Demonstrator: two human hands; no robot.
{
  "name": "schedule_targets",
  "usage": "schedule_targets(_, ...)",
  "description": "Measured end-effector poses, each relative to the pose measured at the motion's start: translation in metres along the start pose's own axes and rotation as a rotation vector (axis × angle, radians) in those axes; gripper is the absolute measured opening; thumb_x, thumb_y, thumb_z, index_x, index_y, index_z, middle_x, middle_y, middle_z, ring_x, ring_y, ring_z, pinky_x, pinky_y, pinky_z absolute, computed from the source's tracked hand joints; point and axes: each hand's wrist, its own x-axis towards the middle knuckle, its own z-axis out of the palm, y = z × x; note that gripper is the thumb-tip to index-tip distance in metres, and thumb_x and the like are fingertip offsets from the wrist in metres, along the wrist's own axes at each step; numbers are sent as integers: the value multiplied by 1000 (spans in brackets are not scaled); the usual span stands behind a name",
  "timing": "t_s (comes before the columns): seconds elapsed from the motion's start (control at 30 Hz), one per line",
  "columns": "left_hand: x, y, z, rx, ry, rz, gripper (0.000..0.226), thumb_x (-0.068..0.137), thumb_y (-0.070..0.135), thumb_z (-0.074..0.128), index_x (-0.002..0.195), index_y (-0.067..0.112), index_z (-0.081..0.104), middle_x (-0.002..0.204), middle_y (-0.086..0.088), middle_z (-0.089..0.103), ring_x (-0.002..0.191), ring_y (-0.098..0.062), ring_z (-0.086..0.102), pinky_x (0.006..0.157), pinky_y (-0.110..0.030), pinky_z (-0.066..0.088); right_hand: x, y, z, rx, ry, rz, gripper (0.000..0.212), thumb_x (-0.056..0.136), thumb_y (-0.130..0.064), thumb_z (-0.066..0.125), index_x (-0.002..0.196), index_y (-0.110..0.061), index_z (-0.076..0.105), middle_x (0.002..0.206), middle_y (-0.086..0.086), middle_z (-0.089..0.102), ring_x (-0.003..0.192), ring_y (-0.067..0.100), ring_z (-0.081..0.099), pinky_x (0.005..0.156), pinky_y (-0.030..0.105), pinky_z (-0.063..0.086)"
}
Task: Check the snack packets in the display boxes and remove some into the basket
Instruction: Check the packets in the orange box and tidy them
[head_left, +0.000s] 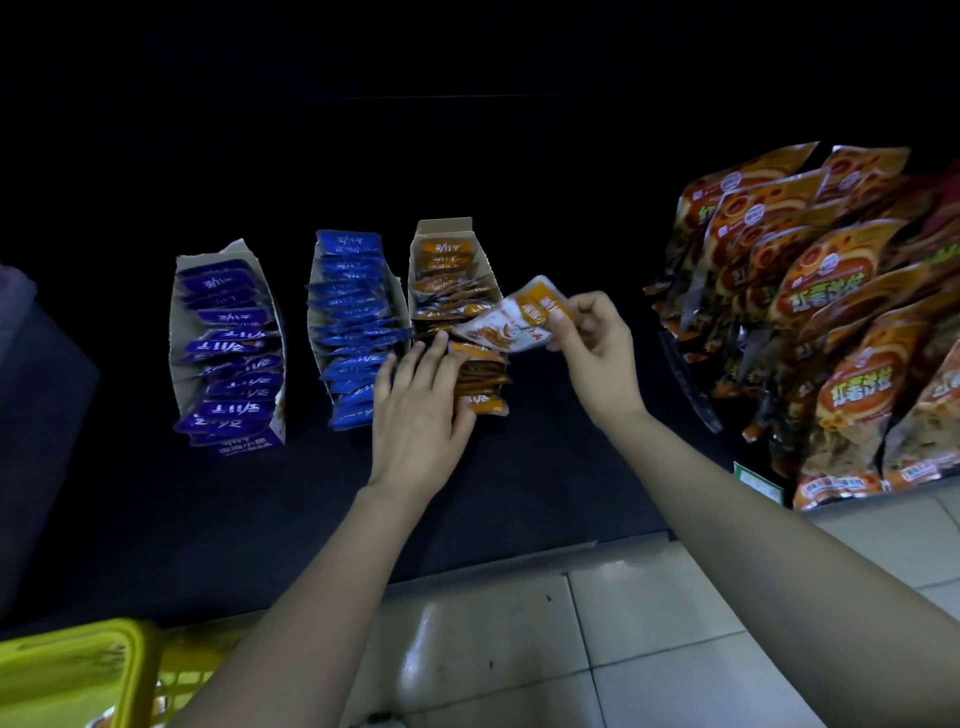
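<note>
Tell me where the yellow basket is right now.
Head view, bottom left corner: the yellow basket sits in front of the dark shelf, just left of the left forearm.

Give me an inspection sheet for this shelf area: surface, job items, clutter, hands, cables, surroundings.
Surface: dark shelf, dimly lit.
Job's things: purple box, blue box and orange box stand side by side, each holding packets; one orange packet is held just above the orange box; yellow basket at lower left, contents unclear.
Clutter: large snack bags stacked at right.
Grippers: left hand lies with straight fingers on the orange box's packets; right hand pinches the orange packet.
Cables: nothing seen.
Surroundings: pale tiled floor in front of the shelf.
</note>
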Motion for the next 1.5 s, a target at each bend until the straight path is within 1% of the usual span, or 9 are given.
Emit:
schedule_targets(0.37, 8, 29, -22, -189, 243, 46, 59, 80, 34, 69, 133, 17, 51, 142, -4, 47, 128, -24, 42, 106, -40, 28, -5, -42, -2, 349, -137, 211, 23, 96, -7, 57, 75, -9, 49, 80, 16, 66, 61, 17, 67, 58, 24, 54)
schedule_targets(0.57, 12, 33, -38, -450, 332, -72, 20, 96, 17, 59, 114, 18, 68, 91, 6, 70, 75, -12, 62, 63, -31, 47, -13, -41, 1, 233, -310, 134, 42, 99, -34, 51, 123, -1, 54, 122, 7, 64, 112, 17, 63, 94, 35, 50)
schedule_targets(0.67, 13, 30, -38, -740, 247, -211, 17, 98, 20, 58, 111, 18, 69, 91, 6, 73, 77, -8, 67, 65, -29, 53, -12, -39, 3, 246, -244, 118, 39, 95, -19, 61, 132, -18, 50, 123, 4, 61, 107, 11, 65, 93, 34, 55)
schedule_targets(0.87, 17, 32, -39, -1213, 68, -361, 14, 97, 7, 57, 101, 13, 69, 89, -2, 73, 77, -10, 69, 65, -22, 53, -9, -38, 5, 280, -149, 65, 32, 87, -1, 70, 115, -11, 60, 98, 4, 70, 87, 17, 68, 73, 31, 55)
schedule_targets(1.07, 15, 28, -34, -1209, 26, -380, 18, 99, 11, 54, 98, 16, 70, 80, 7, 74, 74, -6, 69, 67, -18, 50, -11, -37, 7, 295, -127, 73, 31, 85, 0, 71, 112, -10, 60, 97, 4, 70, 86, 15, 68, 72, 30, 56)
schedule_targets(1.2, 11, 26, -33, -981, 265, -274, 18, 99, 22, 57, 110, 26, 71, 94, 14, 74, 84, -2, 69, 72, -27, 55, -10, -34, 9, 202, -59, 93, 41, 88, -10, 70, 125, -11, 52, 105, 4, 64, 96, 14, 62, 87, 31, 55)
schedule_targets(1.3, 7, 27, -36, -641, 428, -105, 27, 97, 23, 61, 122, 31, 64, 108, 21, 67, 96, 6, 65, 80, -21, 54, -10, -41, 10, 237, -22, 180, 41, 91, -25, 67, 125, -11, 49, 113, 6, 59, 103, 17, 63, 83, 32, 58)
schedule_targets(1.4, 9, 23, -29, -474, 408, 112, 29, 95, 17, 63, 121, 29, 68, 121, 10, 67, 113, -7, 64, 92, -35, 53, -9, -48, 10, 399, -132, 269, 46, 87, -40, 64, 118, -9, 50, 110, 11, 64, 98, 27, 69, 77, 37, 60)
schedule_targets(1.5, 9, 18, -21, -383, 383, 172, 29, 92, 17, 65, 120, 25, 70, 126, 4, 66, 114, -17, 63, 93, -43, 52, -6, -49, 14, 454, -131, 270, 42, 89, -22, 68, 122, -8, 47, 109, 13, 63, 93, 22, 70, 74, 36, 60)
